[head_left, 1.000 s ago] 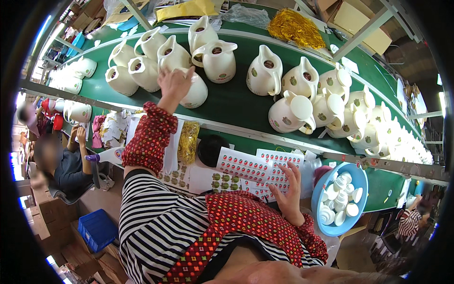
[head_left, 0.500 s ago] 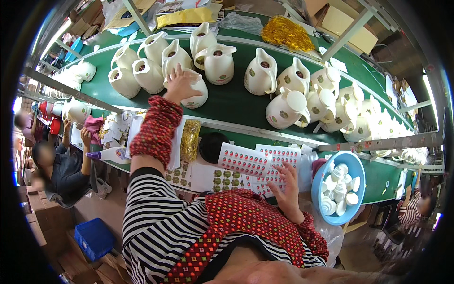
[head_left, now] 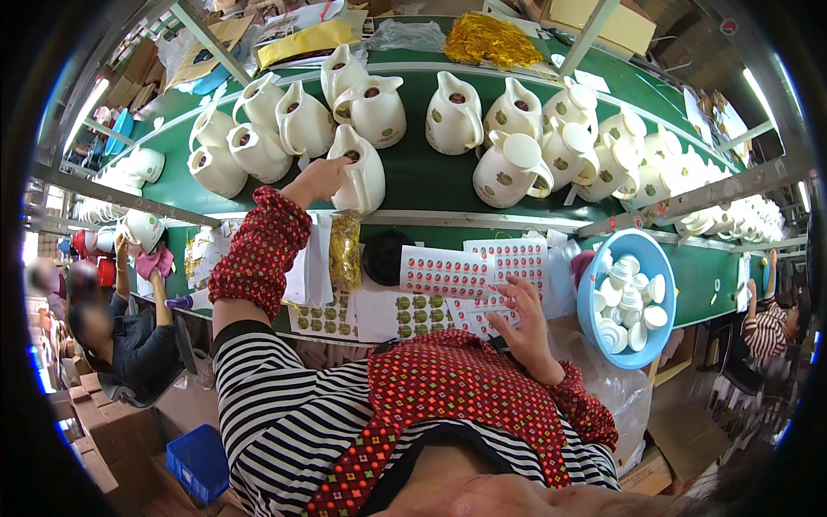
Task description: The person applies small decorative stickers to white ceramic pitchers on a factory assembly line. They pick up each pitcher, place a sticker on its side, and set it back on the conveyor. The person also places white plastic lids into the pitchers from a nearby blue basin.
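My left hand [head_left: 320, 180] touches a lidless cream jug [head_left: 366, 181] above left of centre; I can't tell if it grips. My empty right hand [head_left: 524, 332] spreads by the sticker sheets [head_left: 441, 269]. Several upper-right jugs [head_left: 501, 179] wear lids; upper-left jugs [head_left: 261, 157] lack them; loose white lids [head_left: 633, 302] lie in the blue basin [head_left: 662, 261], right.

Ten lidless jugs [head_left: 371, 179] stand centrally, with two gold tinsel bundles [head_left: 346, 254] and one blue crate [head_left: 200, 461].
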`<state>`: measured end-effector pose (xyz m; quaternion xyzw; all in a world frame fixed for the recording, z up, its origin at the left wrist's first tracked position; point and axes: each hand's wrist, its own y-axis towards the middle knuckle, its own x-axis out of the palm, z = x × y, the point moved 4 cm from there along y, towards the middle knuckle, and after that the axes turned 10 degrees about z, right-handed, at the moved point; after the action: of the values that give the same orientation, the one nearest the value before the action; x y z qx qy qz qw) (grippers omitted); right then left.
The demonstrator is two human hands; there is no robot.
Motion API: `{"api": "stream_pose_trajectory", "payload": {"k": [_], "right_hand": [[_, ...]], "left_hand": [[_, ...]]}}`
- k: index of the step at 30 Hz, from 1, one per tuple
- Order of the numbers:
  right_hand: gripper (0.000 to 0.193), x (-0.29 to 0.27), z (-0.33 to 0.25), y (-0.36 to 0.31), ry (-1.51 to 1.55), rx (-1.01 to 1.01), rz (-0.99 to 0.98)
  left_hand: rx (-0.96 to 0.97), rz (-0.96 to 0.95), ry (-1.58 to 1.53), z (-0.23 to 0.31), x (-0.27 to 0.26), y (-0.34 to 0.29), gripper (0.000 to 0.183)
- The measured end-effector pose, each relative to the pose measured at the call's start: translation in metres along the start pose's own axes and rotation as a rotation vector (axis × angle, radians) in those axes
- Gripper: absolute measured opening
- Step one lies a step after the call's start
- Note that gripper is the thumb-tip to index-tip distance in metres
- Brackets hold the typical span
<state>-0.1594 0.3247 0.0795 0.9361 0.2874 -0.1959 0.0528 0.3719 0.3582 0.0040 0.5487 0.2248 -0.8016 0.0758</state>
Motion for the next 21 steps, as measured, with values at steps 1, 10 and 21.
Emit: {"api": "stream_pose_trajectory", "payload": {"k": [1, 10, 21], "right_hand": [[0.048, -0.003, -0.001, 0.002, -0.01, -0.003, 0.016], [0.029, -0.03, -0.024, 0.023, 0.093, -0.101, 0.146], [0.036, -0.042, -0.059, 0.03, 0.348, -0.05, 0.061]], "left_hand": [[0.024, -0.027, 0.075, 0.016, -0.002, -0.002, 0.046], [0.149, 0.54, -0.114, -0.004, 0.021, 0.014, 0.048], [-0.15, -0.061, -1.04, 0.115, -0.009, -0.021, 0.06]]}}
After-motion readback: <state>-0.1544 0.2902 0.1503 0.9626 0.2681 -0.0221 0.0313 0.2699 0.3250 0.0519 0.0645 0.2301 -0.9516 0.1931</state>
